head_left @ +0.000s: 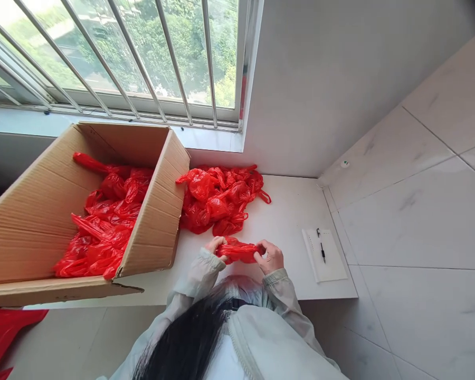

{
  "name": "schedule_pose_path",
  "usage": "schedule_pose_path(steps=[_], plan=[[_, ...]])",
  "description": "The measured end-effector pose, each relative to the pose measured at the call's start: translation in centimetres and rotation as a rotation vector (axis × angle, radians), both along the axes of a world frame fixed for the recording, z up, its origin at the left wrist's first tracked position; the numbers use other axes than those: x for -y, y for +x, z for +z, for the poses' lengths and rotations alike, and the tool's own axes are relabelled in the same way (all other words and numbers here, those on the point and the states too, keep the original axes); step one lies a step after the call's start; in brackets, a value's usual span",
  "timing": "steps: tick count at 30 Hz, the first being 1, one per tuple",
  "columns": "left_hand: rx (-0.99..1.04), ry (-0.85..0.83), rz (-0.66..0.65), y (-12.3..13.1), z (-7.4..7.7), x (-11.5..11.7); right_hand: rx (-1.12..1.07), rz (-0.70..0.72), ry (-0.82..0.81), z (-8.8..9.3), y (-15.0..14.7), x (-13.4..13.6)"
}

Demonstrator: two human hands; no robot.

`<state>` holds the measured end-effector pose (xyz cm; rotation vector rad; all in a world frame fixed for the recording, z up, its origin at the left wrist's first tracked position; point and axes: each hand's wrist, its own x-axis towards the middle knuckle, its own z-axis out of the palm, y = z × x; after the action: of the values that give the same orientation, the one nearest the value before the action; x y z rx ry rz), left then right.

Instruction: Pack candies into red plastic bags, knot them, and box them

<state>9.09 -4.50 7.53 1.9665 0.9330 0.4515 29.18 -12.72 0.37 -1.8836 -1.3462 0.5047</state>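
Between my two hands a red plastic bag (pixel 238 250) is stretched sideways, gathered into a narrow bundle above the table's front part. My left hand (pixel 216 247) is closed on its left end, and my right hand (pixel 269 256) pinches the right end between thumb and fingers. Just beyond lies a heap of crumpled red plastic bags (pixel 221 198) on the white table (pixel 287 211). To the left, a large open cardboard box (pixel 154 211) holds more red bags (pixel 113 216), crumpled or knotted. Some fingertips of my left hand are hidden by the bag.
On the table's right side lies a white notepad (pixel 324 258) with a black pen (pixel 322 252) on top. A barred window (pixel 150 53) is behind the box, and a tiled wall (pixel 411 221) borders the right. A red plastic object (pixel 8 332) stands at lower left.
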Motion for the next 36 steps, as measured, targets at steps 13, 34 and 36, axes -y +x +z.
schedule_pose_path(steps=[13, 34, 36], plan=[[0.012, 0.265, -0.048, -2.0, -1.5, 1.2, -0.182, -0.29, -0.015, 0.4, 0.8, 1.9], [0.027, 0.238, 0.182, -3.0, 0.7, -2.8, -0.783, -0.338, 0.193, 3.9, 1.1, 1.1], [0.043, 0.202, 0.165, -3.5, 1.1, -3.3, -0.828, -0.321, 0.188, 4.6, 1.5, 1.5]])
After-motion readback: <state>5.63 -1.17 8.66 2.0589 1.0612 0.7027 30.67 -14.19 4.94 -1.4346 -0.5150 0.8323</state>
